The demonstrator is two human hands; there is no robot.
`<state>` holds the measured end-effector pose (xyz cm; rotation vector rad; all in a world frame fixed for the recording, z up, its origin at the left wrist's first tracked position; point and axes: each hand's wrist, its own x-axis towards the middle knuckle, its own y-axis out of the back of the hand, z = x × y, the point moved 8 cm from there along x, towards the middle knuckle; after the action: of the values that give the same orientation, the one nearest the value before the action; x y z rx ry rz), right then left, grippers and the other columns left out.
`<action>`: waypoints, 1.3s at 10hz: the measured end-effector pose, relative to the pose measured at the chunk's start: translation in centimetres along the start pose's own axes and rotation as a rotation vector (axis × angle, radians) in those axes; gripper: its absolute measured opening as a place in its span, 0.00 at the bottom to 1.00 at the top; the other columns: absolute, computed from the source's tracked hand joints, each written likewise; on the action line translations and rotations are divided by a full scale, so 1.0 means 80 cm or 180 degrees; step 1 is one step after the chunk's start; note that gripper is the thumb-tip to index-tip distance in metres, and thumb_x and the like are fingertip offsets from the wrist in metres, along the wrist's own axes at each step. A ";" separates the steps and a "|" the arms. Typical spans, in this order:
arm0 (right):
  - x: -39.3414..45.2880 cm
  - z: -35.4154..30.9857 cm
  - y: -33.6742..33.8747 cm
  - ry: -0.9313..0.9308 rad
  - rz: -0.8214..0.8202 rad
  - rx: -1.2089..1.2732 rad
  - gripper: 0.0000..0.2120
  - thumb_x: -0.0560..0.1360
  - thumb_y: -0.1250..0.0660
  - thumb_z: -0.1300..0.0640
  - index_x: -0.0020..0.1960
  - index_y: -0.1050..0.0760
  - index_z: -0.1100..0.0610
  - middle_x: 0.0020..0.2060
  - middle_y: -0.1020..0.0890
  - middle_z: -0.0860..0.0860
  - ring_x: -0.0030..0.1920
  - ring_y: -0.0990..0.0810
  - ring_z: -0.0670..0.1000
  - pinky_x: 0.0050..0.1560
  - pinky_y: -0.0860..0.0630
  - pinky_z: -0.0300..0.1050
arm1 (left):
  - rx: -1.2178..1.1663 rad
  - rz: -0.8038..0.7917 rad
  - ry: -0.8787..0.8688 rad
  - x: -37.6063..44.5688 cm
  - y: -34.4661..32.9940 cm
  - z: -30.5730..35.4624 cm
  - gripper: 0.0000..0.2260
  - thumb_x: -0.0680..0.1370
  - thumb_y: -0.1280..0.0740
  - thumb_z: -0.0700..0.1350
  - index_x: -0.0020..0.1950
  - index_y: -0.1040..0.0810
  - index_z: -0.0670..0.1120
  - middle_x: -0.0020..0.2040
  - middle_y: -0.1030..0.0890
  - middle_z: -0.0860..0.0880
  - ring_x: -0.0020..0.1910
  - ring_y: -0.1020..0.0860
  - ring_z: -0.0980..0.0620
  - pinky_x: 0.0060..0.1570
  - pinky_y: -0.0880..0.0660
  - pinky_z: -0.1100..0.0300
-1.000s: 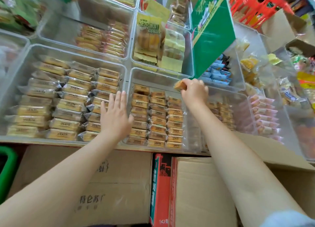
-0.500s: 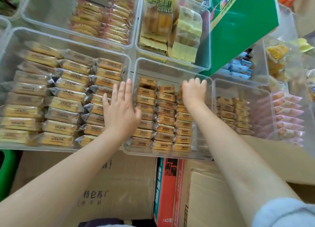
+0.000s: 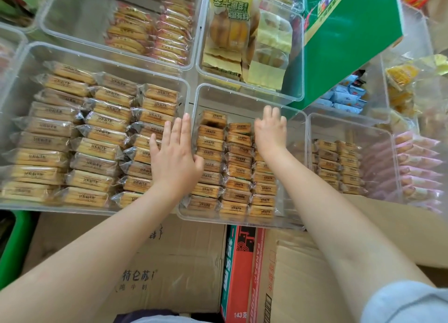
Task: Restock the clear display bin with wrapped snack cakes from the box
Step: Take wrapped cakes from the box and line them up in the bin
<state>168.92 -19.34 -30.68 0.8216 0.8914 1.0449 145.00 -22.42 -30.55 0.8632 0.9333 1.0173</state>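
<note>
The clear display bin point(image 3: 244, 97) in the middle holds three columns of wrapped snack cakes point(image 3: 236, 172). My right hand point(image 3: 270, 132) is inside the bin and presses down on the far end of the right-hand column. Its fingertips point away from me, and whatever lies under them is hidden. My left hand point(image 3: 173, 152) lies flat with straight fingers across the wall between this bin and the larger bin on the left point(image 3: 101, 58). A green carton point(image 3: 351, 31) leans tilted behind the bin at the upper right.
The larger left bin holds longer wrapped cakes point(image 3: 97, 138). A smaller bin of cakes point(image 3: 339, 162) stands on the right beside pink packs point(image 3: 417, 167). More clear bins stand behind. Brown cardboard boxes point(image 3: 155, 262) and a red carton point(image 3: 238, 269) sit below the shelf edge.
My right hand carried a cake down from above the bin's far wall onto the right-hand column, where it now stays. My left hand has barely moved. The view has tilted closer.
</note>
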 end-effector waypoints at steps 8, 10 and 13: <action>-0.048 0.018 -0.088 -0.0926 0.0039 0.2026 0.32 0.83 0.51 0.39 0.83 0.53 0.50 0.82 0.55 0.56 0.81 0.59 0.54 0.80 0.61 0.54 | -0.0071 -0.0025 -0.0018 -0.001 0.001 0.001 0.39 0.80 0.42 0.53 0.82 0.66 0.49 0.84 0.56 0.48 0.83 0.57 0.48 0.80 0.56 0.42; -0.046 0.005 -0.097 -0.0538 -0.0300 0.1828 0.35 0.81 0.52 0.34 0.83 0.55 0.48 0.82 0.57 0.53 0.81 0.62 0.53 0.79 0.64 0.51 | -0.0083 -0.0027 -0.0012 0.000 0.000 0.001 0.39 0.80 0.42 0.53 0.83 0.65 0.49 0.84 0.56 0.49 0.83 0.57 0.48 0.80 0.56 0.41; -0.069 -0.011 -0.104 -0.0648 -0.0353 0.1897 0.37 0.81 0.55 0.32 0.82 0.60 0.49 0.81 0.60 0.52 0.80 0.64 0.51 0.79 0.63 0.54 | -0.0052 -0.0089 0.0000 -0.001 0.001 0.002 0.39 0.81 0.43 0.53 0.82 0.67 0.49 0.84 0.57 0.49 0.83 0.58 0.49 0.80 0.57 0.42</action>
<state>169.78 -26.82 -37.21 1.3316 1.0742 0.5814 145.10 -22.50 -30.43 0.8344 0.9335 0.9995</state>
